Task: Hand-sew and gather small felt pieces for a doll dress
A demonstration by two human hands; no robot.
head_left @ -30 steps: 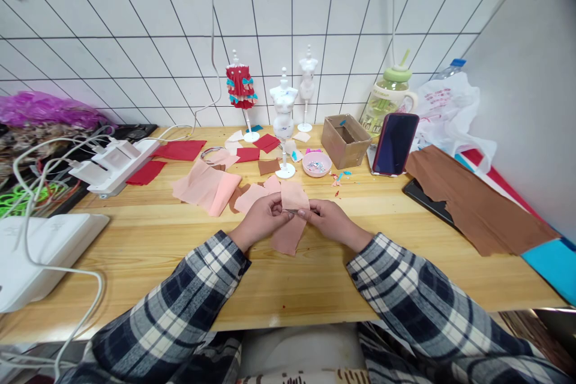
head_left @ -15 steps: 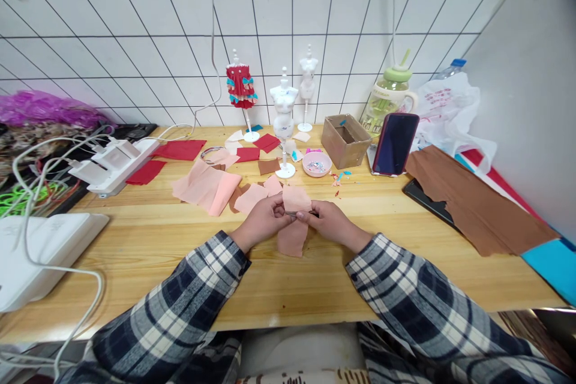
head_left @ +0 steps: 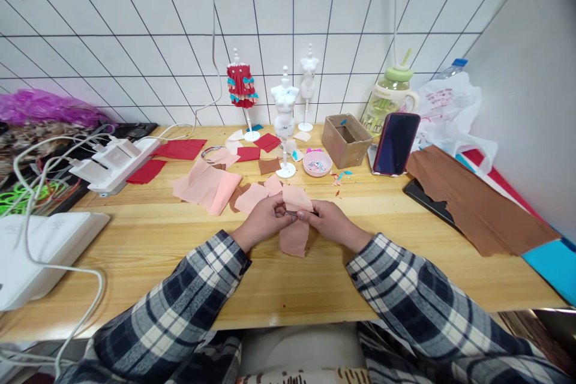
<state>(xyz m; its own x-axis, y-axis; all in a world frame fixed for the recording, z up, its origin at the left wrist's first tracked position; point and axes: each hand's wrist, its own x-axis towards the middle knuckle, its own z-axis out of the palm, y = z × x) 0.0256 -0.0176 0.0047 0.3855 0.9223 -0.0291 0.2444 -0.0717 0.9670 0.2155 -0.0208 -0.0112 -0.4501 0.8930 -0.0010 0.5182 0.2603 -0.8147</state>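
A person in plaid sleeves sits at a wooden bench, both bare hands meeting a little beyond the middle of its near edge. The left hand pinches a pale pink fabric piece between thumb and fingers. The right hand has its thumb and fingers closed on a slim, dark metal tool, which lies across the fabric between the two hands; its exact kind is too small to tell. One panel of pink rises above the fingertips, and another pink flap hangs below them; the fingers hide whether they are joined.

Just beyond the hands lie smaller pink scraps, with a larger peach cloth to their left. Three miniature dress forms stand upright toward the bench's far edge: a bare white one in front, another bare one behind it to the right, and one in a ruffled red dress with blue bows, to the left. Right of the front form are a pink bowl of sequins and an open cardboard box. Toward the far right corner, a phone leans upright before a green-lidded drink bottle. Brown fabric is spread along the right edge; a white power strip sits near the left edge.
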